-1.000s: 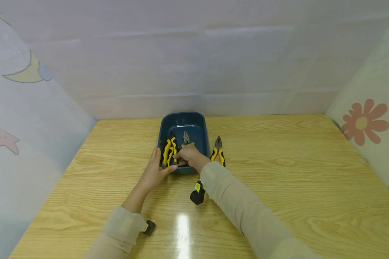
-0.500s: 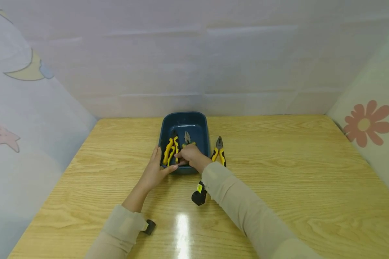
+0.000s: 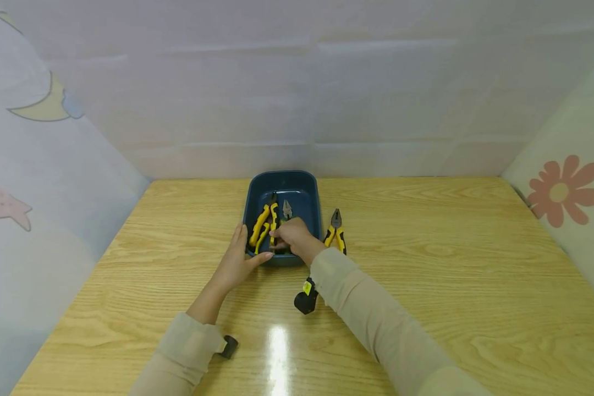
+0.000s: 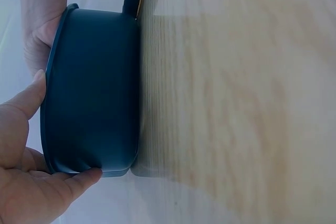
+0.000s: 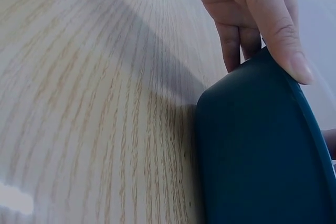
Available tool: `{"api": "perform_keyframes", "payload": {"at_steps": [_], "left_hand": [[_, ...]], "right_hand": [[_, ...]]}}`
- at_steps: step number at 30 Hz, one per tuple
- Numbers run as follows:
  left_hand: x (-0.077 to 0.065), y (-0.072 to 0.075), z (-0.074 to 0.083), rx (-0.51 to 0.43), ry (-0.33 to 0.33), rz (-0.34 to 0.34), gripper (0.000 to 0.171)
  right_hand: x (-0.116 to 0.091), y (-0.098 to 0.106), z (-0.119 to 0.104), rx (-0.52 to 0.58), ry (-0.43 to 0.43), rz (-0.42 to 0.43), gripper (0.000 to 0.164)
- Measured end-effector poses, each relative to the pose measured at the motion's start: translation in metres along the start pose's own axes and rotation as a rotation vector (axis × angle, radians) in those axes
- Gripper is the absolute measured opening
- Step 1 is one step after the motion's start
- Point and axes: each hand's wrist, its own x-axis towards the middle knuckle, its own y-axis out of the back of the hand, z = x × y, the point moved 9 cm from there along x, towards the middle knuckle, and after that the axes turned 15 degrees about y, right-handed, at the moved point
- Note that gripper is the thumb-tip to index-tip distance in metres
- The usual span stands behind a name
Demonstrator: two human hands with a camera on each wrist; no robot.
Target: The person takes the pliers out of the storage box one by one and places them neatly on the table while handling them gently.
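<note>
A dark blue tray (image 3: 318, 212) stands on the table, with yellow-and-black pliers (image 3: 274, 214) and other yellow handles in its left half. Which handles pair up is unclear. My left hand (image 3: 230, 267) holds the tray's near left corner, thumb over the near rim and fingers along the left side. Inside the tray, my right hand (image 3: 294, 236) pinches a yellow handle of the pliers; its fingertips are partly hidden. Grey-headed pliers (image 3: 287, 209) lie beside it, their handles mostly covered by that hand. In the left wrist view, the tray's outer wall (image 4: 94, 87) shows.
Another pair of yellow-and-black pliers (image 3: 336, 228) lies on the wooden table (image 3: 450, 275) just right of the tray. A pale cloth backdrop (image 3: 376, 110) rises behind the table. Black wrist cameras (image 3: 306, 301) hang from both sleeves.
The pliers at the right fingertips have shifted to the right and slightly away inside the tray, their black head nearer the grey one. The left hand stays on the corner.
</note>
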Motion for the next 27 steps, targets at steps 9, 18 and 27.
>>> {"api": "perform_keyframes", "payload": {"at_steps": [9,18,27], "left_hand": [[0.0,0.001,-0.002,0.001,0.015,0.006,0.09],[0.002,-0.001,-0.002,-0.002,0.012,-0.002,0.092],[0.004,0.0,0.0,-0.008,-0.013,-0.001,0.089]], "right_hand": [[0.0,0.0,-0.001,0.102,0.033,0.022,0.014],[0.0,0.003,-0.004,0.132,0.058,0.044,0.004],[-0.002,0.005,-0.014,0.132,0.116,0.033,0.01]]}}
